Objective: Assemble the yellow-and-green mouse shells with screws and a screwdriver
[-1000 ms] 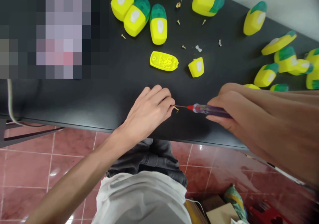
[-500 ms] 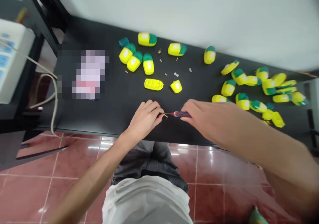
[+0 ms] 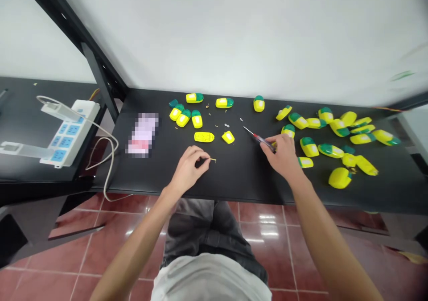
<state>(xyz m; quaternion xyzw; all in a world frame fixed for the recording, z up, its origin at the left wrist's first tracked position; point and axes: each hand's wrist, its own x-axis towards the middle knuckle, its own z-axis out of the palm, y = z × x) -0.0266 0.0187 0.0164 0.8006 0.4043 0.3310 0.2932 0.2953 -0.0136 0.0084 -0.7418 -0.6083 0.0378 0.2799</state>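
Hands: both are seen over the front half of the black worktop [image 3: 240, 178], well apart from each other.
Left hand [image 3: 189, 169]: the fingers are curled in, and thumb and forefinger are pressed together on a small brass screw [image 3: 213, 160].
Brass screw: it is pinched at one end and sticks out to the right of the fingertips, low over the worktop near its front edge. Whether it touches the surface cannot be told.
Right hand [image 3: 282, 154]: it is closed around the handle of a screwdriver [image 3: 259, 138], with the knuckles turned towards the camera.
Screwdriver: a clear handle with a red collar is gripped. The thin shaft is pointed away from the person and to the left, its tip clear of the left hand.
Flat yellow part [image 3: 203, 137]: it is laid flat on the worktop, beyond the left hand.
Small yellow piece [image 3: 228, 137]: it is set just beside the flat yellow part, on its right, between the two hands and further back.
Loose screws [image 3: 217, 125]: a few tiny ones are scattered behind those two parts, too small to be told apart.
Yellow-and-green shells, left group [image 3: 187, 116]: several are gathered towards the back of the worktop, some touching.
Yellow-and-green shells, right heap [image 3: 334, 134]: many are spread to the right of the right hand, the nearest just beside its fingers.
Power strip [image 3: 67, 134]: it is placed on a neighbouring black table on the left, with a white cable looped down from it.
Floor [image 3: 294, 220]: red glossy tiles are seen below the worktop's front edge.
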